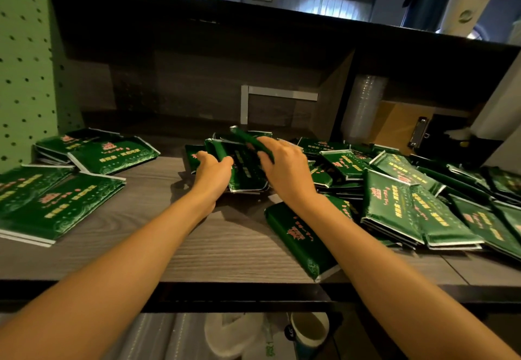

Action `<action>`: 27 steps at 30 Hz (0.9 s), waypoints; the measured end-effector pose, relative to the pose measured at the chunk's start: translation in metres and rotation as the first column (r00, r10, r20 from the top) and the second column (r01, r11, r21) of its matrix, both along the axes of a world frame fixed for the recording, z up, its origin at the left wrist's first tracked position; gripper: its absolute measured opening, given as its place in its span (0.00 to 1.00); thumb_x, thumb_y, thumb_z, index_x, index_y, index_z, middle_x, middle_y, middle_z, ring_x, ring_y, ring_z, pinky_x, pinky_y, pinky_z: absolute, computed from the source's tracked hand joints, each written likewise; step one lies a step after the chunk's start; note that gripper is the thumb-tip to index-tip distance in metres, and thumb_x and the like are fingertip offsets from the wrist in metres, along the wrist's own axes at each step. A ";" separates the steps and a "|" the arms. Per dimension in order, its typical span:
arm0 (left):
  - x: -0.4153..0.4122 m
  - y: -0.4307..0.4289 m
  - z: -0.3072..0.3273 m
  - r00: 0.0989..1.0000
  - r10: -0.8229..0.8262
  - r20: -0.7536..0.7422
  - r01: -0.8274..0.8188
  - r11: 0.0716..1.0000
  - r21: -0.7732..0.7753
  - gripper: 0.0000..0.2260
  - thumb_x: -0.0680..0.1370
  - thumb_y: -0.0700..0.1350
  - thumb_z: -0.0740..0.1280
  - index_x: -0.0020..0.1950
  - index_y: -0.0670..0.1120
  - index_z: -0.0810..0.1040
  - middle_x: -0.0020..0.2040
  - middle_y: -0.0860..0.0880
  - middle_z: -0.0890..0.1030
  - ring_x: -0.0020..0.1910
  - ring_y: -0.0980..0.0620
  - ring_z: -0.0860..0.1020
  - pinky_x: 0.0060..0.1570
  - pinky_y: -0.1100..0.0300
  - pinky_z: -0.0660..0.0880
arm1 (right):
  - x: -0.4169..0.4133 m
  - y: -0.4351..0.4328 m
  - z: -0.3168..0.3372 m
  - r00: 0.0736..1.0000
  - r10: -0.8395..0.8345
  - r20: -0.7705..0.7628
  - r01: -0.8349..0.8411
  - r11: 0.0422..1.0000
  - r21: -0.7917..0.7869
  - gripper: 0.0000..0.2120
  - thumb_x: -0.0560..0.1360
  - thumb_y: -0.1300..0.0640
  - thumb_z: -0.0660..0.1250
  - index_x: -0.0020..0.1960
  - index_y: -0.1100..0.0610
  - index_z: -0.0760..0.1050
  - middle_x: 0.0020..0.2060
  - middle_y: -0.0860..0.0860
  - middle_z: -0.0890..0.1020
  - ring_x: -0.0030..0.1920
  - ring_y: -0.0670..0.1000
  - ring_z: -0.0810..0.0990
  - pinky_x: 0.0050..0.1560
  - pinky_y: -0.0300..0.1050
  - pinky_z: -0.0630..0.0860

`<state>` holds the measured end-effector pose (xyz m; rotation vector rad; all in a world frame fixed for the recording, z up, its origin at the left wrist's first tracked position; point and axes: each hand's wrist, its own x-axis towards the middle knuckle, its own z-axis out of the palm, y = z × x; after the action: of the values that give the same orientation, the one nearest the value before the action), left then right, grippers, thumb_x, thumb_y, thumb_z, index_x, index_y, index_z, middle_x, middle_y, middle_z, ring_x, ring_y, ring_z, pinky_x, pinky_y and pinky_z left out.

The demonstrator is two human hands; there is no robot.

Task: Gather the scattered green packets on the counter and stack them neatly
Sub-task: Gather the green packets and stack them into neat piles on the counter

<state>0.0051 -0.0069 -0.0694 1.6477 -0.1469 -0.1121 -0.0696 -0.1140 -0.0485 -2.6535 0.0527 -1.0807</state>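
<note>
I'm gripping the small stack (248, 175) mid-counter (197, 249) with my left hand (213, 175), my right hand (284, 169) pinching a tilted packet (245, 137) over it. The slick wrappers are likely risking a sideways slide.

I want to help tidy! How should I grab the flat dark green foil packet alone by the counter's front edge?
Probably pinch the flat dark green foil packet at its near silver-sealed end, coming from the wood-grain counter's front. That end lies bare at the edge; the right forearm crosses its far side.
</note>
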 end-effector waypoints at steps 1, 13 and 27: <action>0.002 -0.001 -0.002 1.000 0.010 -0.020 -0.010 1.000 0.001 0.24 0.81 0.44 0.58 0.74 0.40 0.53 0.66 0.42 0.71 0.63 0.44 0.72 0.63 0.47 0.71 | 0.001 0.007 -0.001 0.997 0.062 -0.034 -0.063 0.998 -0.003 0.15 0.78 0.57 0.62 0.64 0.60 0.74 0.51 0.57 0.82 0.49 0.56 0.80 0.49 0.49 0.76; 0.013 0.011 0.006 0.986 -0.050 -0.157 -0.003 0.948 -0.319 0.20 0.75 0.46 0.68 0.63 0.39 0.69 0.53 0.40 0.80 0.44 0.46 0.81 0.39 0.54 0.79 | 0.006 0.002 0.005 0.863 0.493 -0.108 -0.290 0.659 0.695 0.29 0.64 0.59 0.55 0.64 0.63 0.74 0.59 0.54 0.78 0.57 0.46 0.73 0.51 0.30 0.70; 0.014 0.025 0.013 0.988 0.131 -0.082 -0.150 0.938 -0.313 0.13 0.76 0.40 0.65 0.57 0.44 0.65 0.54 0.42 0.77 0.47 0.48 0.79 0.42 0.56 0.77 | 0.015 -0.022 -0.009 0.891 -0.212 -0.401 0.101 0.955 -0.280 0.31 0.75 0.45 0.63 0.73 0.54 0.59 0.65 0.53 0.74 0.69 0.57 0.67 0.73 0.61 0.43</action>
<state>0.0191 0.0184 -0.0559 1.3247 0.0006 -0.0262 -0.0546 -0.1358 -0.0578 -3.1209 0.2368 -0.5495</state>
